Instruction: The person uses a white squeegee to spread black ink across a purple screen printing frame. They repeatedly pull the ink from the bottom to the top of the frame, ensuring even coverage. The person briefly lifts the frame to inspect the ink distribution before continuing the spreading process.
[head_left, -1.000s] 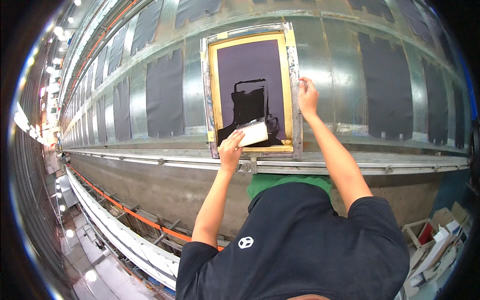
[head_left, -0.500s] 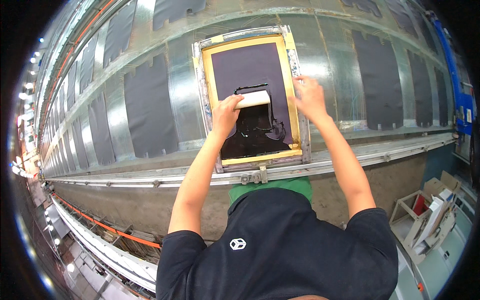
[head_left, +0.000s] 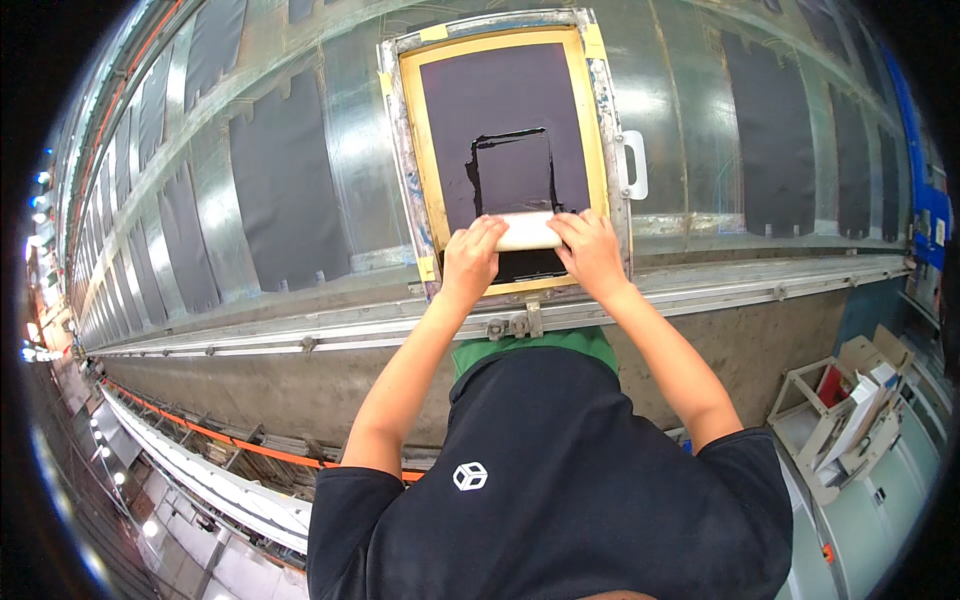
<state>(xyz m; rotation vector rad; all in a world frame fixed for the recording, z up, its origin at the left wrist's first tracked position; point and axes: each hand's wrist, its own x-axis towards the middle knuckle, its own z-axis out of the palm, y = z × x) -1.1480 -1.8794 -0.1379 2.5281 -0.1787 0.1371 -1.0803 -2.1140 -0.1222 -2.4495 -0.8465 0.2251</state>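
Both my hands are closed on a pale squeegee (head_left: pixel 528 231) lying crosswise on a printing screen. My left hand (head_left: pixel 471 262) grips its left end and my right hand (head_left: pixel 594 252) its right end, fingers over the top. The screen's worn metal frame (head_left: pixel 397 130) is lined with yellow tape (head_left: pixel 593 150) around dark purple mesh (head_left: pixel 505 90). Black ink (head_left: pixel 517 265) lies on the near side of the squeegee. Beyond it, a wet black line traces a rectangle on the mesh. The squeegee's lower edge is hidden from me.
A white handle (head_left: pixel 634 165) sticks out from the frame's right side. Dark cut sheets (head_left: pixel 290 180) lie in rows on the long shiny table. A metal rail (head_left: pixel 700 297) runs along its near edge. A beige rack (head_left: pixel 835 410) stands at the lower right.
My right hand has left the frame's right side and taken hold of the squeegee. The squeegee has come nearer to me, baring the rectangle on the mesh. The white handle now shows.
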